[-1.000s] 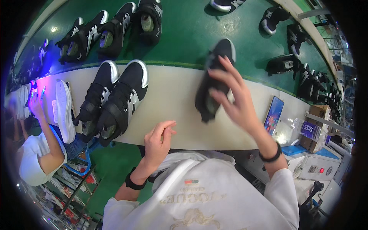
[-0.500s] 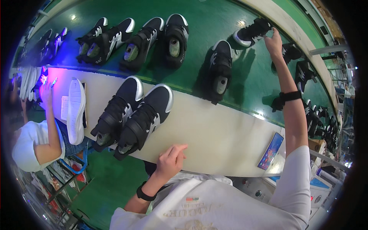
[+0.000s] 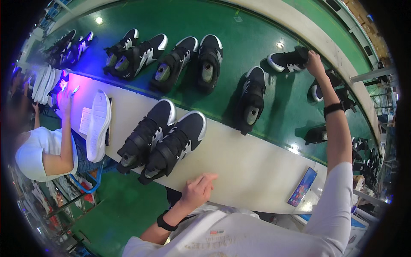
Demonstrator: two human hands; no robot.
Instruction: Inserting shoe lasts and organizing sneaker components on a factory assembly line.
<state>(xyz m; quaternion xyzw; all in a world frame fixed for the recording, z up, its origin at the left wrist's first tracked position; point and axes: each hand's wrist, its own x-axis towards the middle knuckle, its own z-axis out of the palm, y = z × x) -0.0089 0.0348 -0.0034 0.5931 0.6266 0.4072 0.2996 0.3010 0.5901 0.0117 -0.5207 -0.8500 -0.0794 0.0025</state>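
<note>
My right hand (image 3: pixel 316 64), arm stretched to the far right, grips the ankle end of a black sneaker (image 3: pixel 287 61) with a white toe edge on the green conveyor belt. My left hand (image 3: pixel 199 189) hovers at the near edge of the white table (image 3: pixel 239 167), its fingers loosely bent, the foremost one stretched out, with nothing in them. To its left stands a pair of black sneakers (image 3: pixel 173 147) with silver-white toe rims, toes pointing away to the right. Another black sneaker (image 3: pixel 252 100) stands on the belt nearer than the gripped one.
The green belt (image 3: pixel 180 17) carries several more black sneakers (image 3: pixel 209 64). A phone (image 3: pixel 302 186) lies at the table's right end. At left are a white sole (image 3: pixel 99 126), a paper slip (image 3: pixel 85 121) and a co-worker (image 3: pixel 47 154) under violet light.
The whole view has shifted, with the scene lower and to the right. My right hand has closed round the sneaker's ankle end, and that sneaker lies more level. My left hand stays by the table edge.
</note>
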